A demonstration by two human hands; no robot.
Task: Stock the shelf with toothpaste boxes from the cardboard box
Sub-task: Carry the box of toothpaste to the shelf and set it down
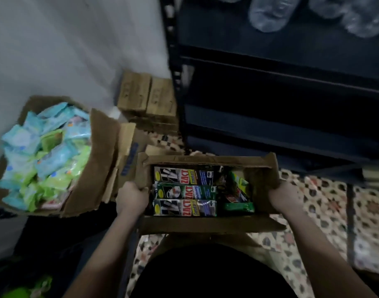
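Note:
An open cardboard box (205, 224) sits low in the middle of the head view, held in front of my body. Inside lie several toothpaste boxes (184, 192), black-and-yellow and green ones stacked flat on the left, more green ones tumbled on the right. My left hand (131, 197) grips the box's left side, fingers curled over the edge. My right hand (284, 197) grips the right side flap. The dark metal shelf (281, 134) stands just beyond the box, its lower levels bare and in shadow.
A larger torn carton (92, 168) full of blue and green packets stands at the left. Two small closed brown cartons (146, 97) sit by the wall next to the shelf post. Clear plastic bottles (270, 14) lie on an upper shelf. Patterned floor tiles (324, 207) show on the right.

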